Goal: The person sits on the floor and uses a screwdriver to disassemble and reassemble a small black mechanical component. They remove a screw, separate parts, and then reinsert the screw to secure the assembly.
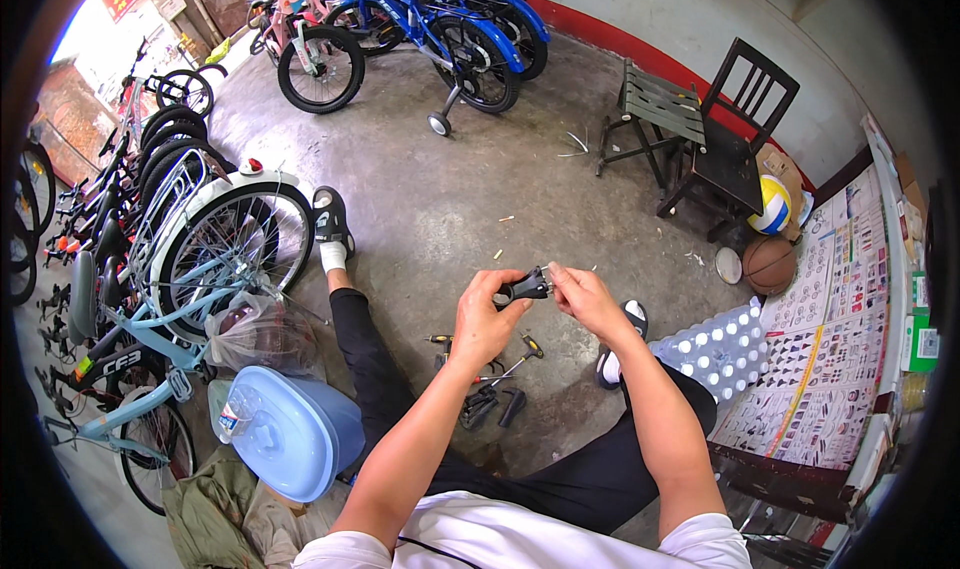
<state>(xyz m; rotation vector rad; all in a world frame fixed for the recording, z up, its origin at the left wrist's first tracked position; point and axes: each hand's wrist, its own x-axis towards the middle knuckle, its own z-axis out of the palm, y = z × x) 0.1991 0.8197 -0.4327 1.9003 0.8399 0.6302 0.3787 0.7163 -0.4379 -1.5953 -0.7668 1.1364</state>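
Note:
Out in front of me, above the floor, my left hand [482, 317] is closed around a black bicycle stem [530, 286], its clamp end pointing right. My right hand [586, 301] pinches thumb and fingers together right at that end; whatever small thing it holds is too small to make out. Below my hands, between my legs, lie a screwdriver-like tool with a yellow and black handle [532, 347], a black part shaped like another stem [512, 406] and several dark metal pieces [479, 405].
At left stand a light blue bicycle [200, 279], a row of bikes and a blue lidded bin [300, 434]. Blue bikes [470, 44] fill the back. To the right are a folding stool [660, 104], a dark chair [735, 149], a basketball [769, 265] and wrapped bottles [715, 354].

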